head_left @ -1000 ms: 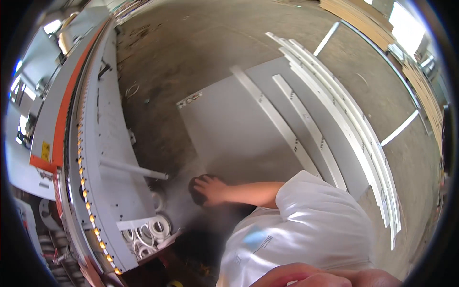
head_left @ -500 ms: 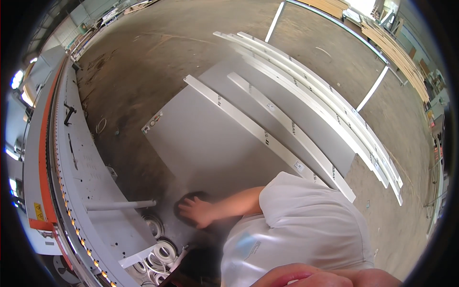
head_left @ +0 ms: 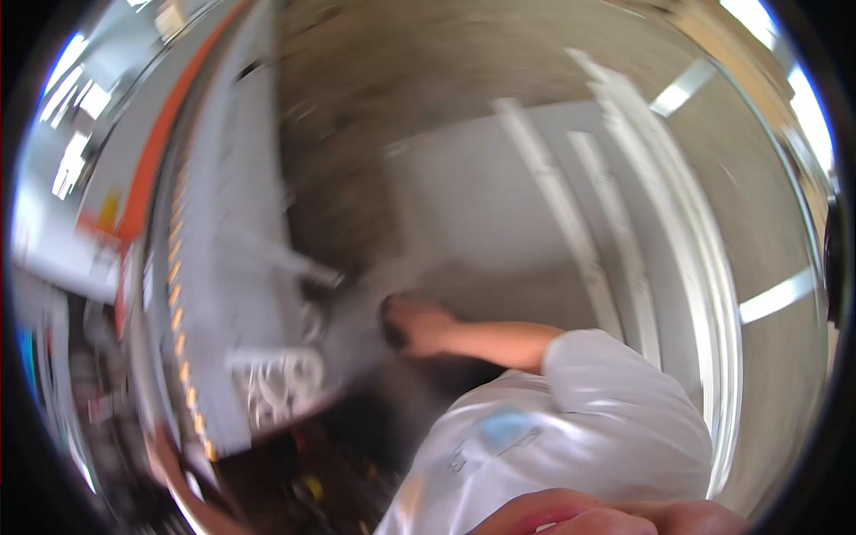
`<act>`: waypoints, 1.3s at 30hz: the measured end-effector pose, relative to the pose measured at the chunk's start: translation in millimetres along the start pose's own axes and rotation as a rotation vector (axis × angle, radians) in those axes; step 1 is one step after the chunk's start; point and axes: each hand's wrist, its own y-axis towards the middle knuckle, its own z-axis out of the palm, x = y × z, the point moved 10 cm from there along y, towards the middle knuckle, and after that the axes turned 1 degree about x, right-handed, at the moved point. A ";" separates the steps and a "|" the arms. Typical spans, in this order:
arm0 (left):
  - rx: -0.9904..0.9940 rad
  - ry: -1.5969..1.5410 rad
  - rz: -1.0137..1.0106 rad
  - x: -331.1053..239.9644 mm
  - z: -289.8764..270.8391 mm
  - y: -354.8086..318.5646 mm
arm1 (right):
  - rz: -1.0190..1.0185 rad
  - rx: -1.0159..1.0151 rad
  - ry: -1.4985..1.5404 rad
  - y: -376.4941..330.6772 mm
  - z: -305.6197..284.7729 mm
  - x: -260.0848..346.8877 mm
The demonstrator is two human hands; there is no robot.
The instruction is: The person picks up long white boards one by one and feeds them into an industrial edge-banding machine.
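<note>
My right hand (head_left: pixel 423 328) reaches out from a short white sleeve and is smeared by motion. A dark rounded thing (head_left: pixel 390 323) shows at its finger side. I cannot make out its kind, nor whether the fingers grip it or only touch it. At the lower left, my left hand (head_left: pixel 163 455) is blurred against the edge of a long grey and orange machine (head_left: pixel 254 196). Its fingers cannot be told apart. Beyond my right hand lies a large grey panel (head_left: pixel 481 196) with long white strips (head_left: pixel 562 201) across it.
A grey bar (head_left: pixel 308 267) sticks out from the machine's side. Several white rings (head_left: pixel 303 370) lie in a heap beside its base. More long white strips (head_left: pixel 687 214) lie along the panel's right side. A pale metal frame (head_left: pixel 776 296) stands at far right.
The whole view has swung, so the panel and machine sit further right and look blurred. My left hand has come into view at the machine. The right hand's spread fingers are now smeared.
</note>
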 end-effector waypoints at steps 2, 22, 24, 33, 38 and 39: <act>-0.030 0.289 0.055 -22.4 1.2 16.6 | -0.050 -0.022 -0.094 16.3 13.2 -3.8; -0.096 0.411 -0.018 -49.3 -24.9 -36.0 | 0.006 0.160 -0.407 75.6 48.1 7.4; -0.171 0.549 -0.076 -70.3 -30.1 -44.0 | 0.020 0.150 -0.403 74.4 46.1 1.9; -0.120 0.481 -0.002 -96.8 6.0 25.3 | -0.118 -0.068 -0.047 51.4 21.2 -28.5; -0.149 0.424 0.022 -127.5 6.1 26.9 | 0.118 -0.286 -0.042 -13.7 -11.1 -130.5; -0.150 0.407 0.047 -132.4 6.7 24.6 | 0.175 -0.353 -0.103 -36.6 -21.6 -156.9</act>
